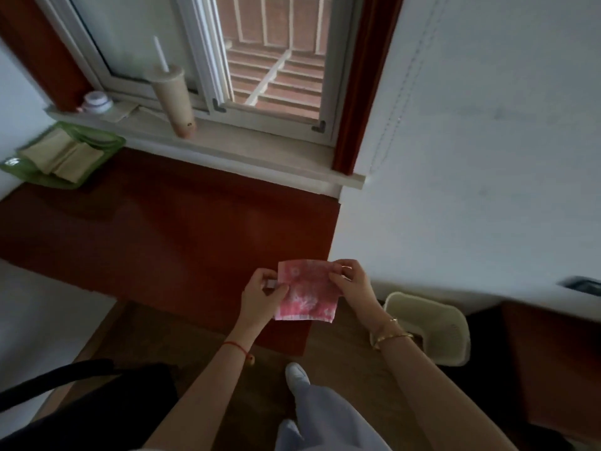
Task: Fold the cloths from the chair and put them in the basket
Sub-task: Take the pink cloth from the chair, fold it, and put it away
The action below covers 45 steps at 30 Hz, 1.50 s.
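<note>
A small pink cloth point(307, 292) with a white flower print hangs in the air in front of me, folded to a rough square. My left hand point(261, 296) pinches its upper left edge and my right hand point(353, 283) pinches its upper right corner. A cream plastic basket point(455, 327) stands on the floor just right of my right wrist; my forearm hides part of its rim. A green basket point(107, 144) holding folded beige cloths sits at the far left under the window sill. The dark chair point(97, 385) shows at the lower left.
A tall cup with a straw point(174, 99) and a small jar point(96, 102) stand on the window sill. A red wall panel lies straight ahead, a white wall to the right. My legs and shoe point(297, 375) are on the wooden floor below.
</note>
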Available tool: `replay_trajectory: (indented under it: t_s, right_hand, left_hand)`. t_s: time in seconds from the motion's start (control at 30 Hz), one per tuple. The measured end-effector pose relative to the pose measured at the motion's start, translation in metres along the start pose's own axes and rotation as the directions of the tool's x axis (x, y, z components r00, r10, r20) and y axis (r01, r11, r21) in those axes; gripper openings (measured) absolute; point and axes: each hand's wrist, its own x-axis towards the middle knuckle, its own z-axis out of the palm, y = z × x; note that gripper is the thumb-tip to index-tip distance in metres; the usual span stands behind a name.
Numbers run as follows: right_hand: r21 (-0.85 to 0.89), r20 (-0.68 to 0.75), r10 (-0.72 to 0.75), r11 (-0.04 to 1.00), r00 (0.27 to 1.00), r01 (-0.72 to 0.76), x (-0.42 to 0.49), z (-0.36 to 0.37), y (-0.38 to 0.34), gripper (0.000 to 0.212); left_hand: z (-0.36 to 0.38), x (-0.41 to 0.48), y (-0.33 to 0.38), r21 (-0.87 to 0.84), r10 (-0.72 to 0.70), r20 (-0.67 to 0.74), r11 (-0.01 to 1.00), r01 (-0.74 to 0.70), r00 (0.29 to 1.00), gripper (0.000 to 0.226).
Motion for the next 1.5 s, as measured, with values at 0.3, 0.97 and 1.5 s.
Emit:
replay_trajectory:
  t_s: [0.3,0.97,1.5]
  right_hand:
    - [0.594,-0.159,0.132,0.804,0.978,-0.011,-0.086,-0.119,0.029,0.027]
    - [-0.238,-0.332,0.192,0.930,0.924,-0.279,0.008,-0.413,0.153,0.028]
    - [-0.068,-0.327,0.305,0.936,0.894,-0.345,0.316,-0.429,0.547,0.029]
  left_hand:
    - [0.103,-0.054,0.044,-0.115,0.175,0.284,0.982,-0.148,0.943,0.042]
    - [0.439,-0.042,0.029,0.083,-0.061,0.509,0.996,0.022,0.859,0.060]
    - [0.692,0.207,-0.314,0.347,-0.258,0.578,0.936,0.054,0.774,0.031]
